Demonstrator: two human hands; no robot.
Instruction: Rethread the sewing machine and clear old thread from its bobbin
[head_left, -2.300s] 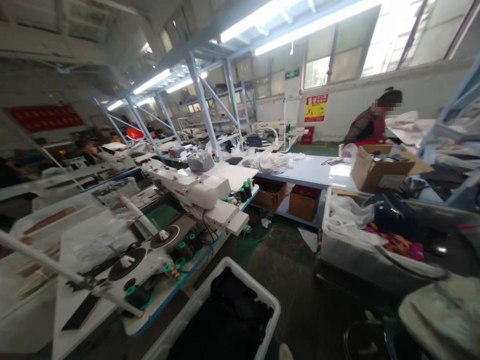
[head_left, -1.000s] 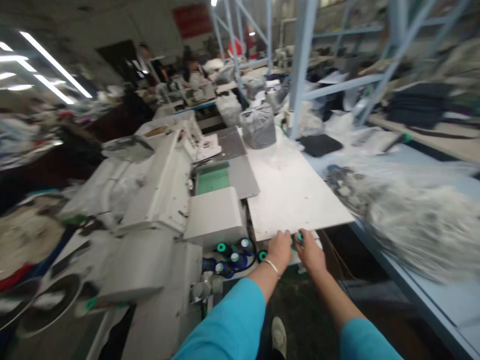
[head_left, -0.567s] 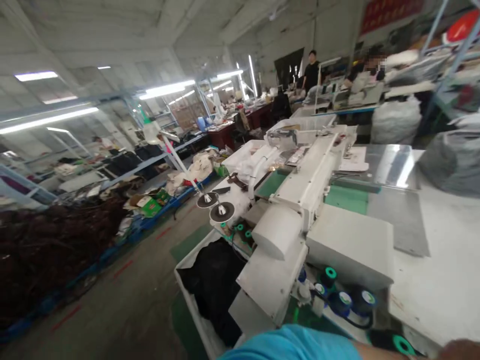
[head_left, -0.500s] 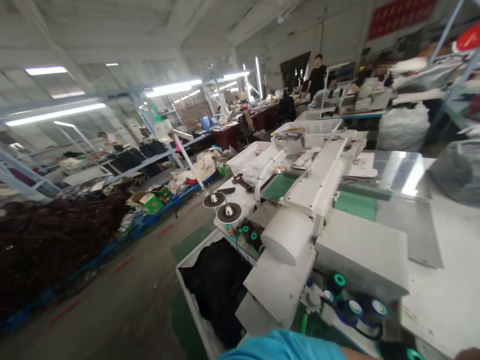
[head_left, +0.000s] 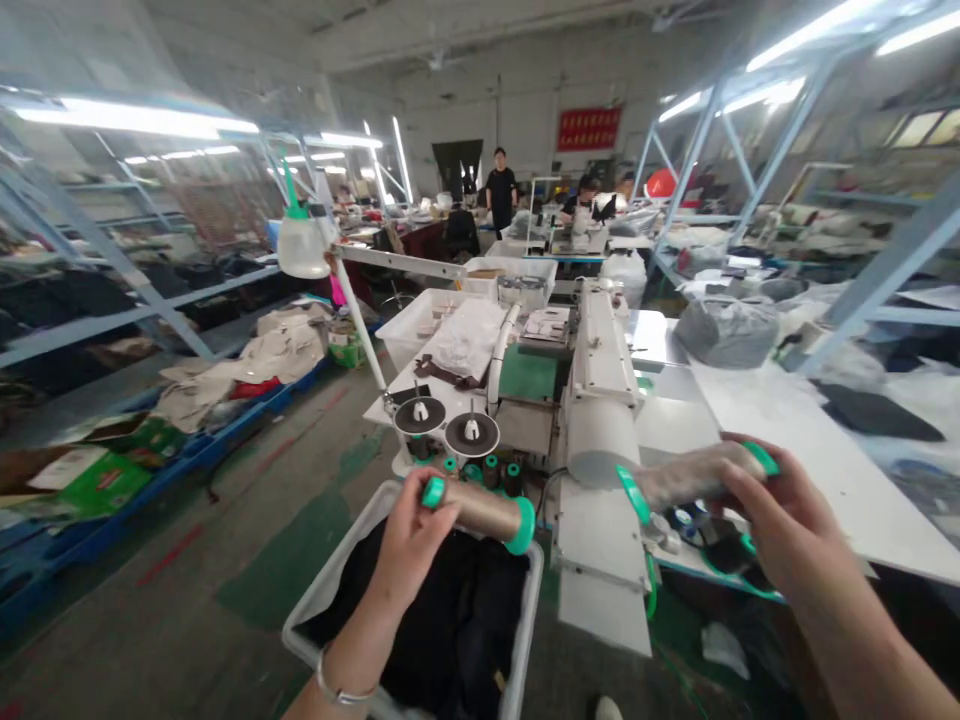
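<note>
My left hand (head_left: 411, 530) grips a thread spool (head_left: 480, 508) by one end. The spool has brownish-grey thread and green ends, and is held sideways over a white bin of black cloth. In my right hand (head_left: 780, 510) is a second thread spool (head_left: 686, 476) of similar colour, also with green ends, tilted over the back of a white sewing machine (head_left: 600, 440). Two round spool holders (head_left: 472, 432) with white cones stand beyond my left hand, with nothing on them. Several dark spools (head_left: 492, 472) with green tops sit below these holders.
The white bin (head_left: 531, 610) with black cloth (head_left: 442, 600) stands on the floor below my left hand. A lamp on a white arm (head_left: 364, 320) rises at left. The white table (head_left: 795, 460) extends right. Several people are farther back, one standing (head_left: 500, 190).
The view has swung right and levelled. Both my hands, each holding a spool, are now in view; before, mainly a blue sleeve and part of an arm showed at the bottom.
</note>
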